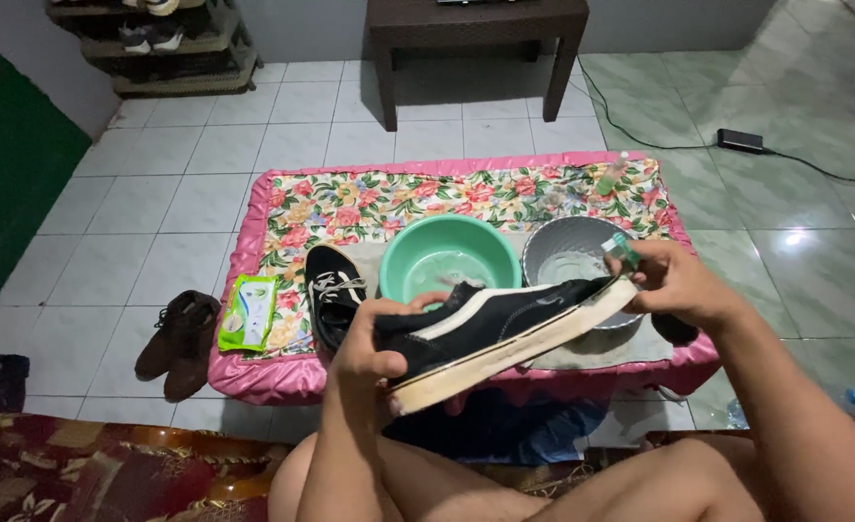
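Both hands are busy: the left hand [374, 343] grips the heel of a black sneaker [490, 333] with a white sole, held above the lap, while the right hand [674, 280] pinches a small green brush [621, 246] at its toe. Behind them a green basin [450, 253] and a grey metal bowl [568, 253] each seem to hold a little water. They sit on a low table with a floral cloth [427, 198], beside a second sneaker [334, 290] and a green wipes pack [248, 312]. Brown shoes [180, 343] rest on the white tiled floor [157, 203].

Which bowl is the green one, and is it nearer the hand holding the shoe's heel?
The green bowl is the left of the two, beside the grey bowl. It sits nearer the left hand, which grips the black shoe.
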